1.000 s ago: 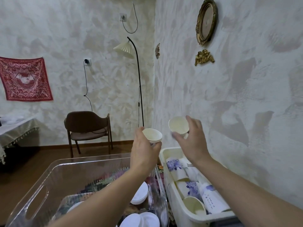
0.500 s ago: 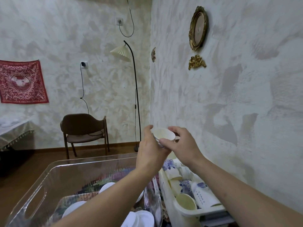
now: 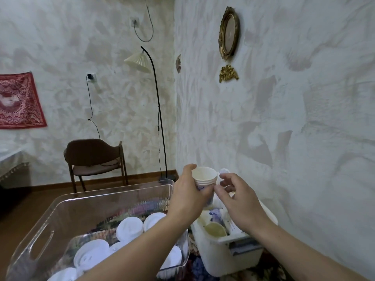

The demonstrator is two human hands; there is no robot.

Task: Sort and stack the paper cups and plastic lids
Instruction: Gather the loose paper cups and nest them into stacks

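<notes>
Since the earlier frame, two separate cups are now sitting nested as one stack of paper cups [image 3: 204, 179] | step: stacking cups, lids waiting | left hand [image 3: 187, 196] is gripping the stack, raised above the white bin [image 3: 233, 249] | right hand [image 3: 238, 198] is hanging just beside it, fingers loosely curled, holding nothing | next: fetching another cup from the bin | plastic lids [image 3: 129, 229] are lying in the clear tub [image 3: 67, 203].

Nested white paper cups [image 3: 204, 177] upright; white lids [image 3: 129, 228] binned.

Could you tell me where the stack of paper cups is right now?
The stack of paper cups is held upright in the left hand, above the white bin, right of the clear bin.
</notes>
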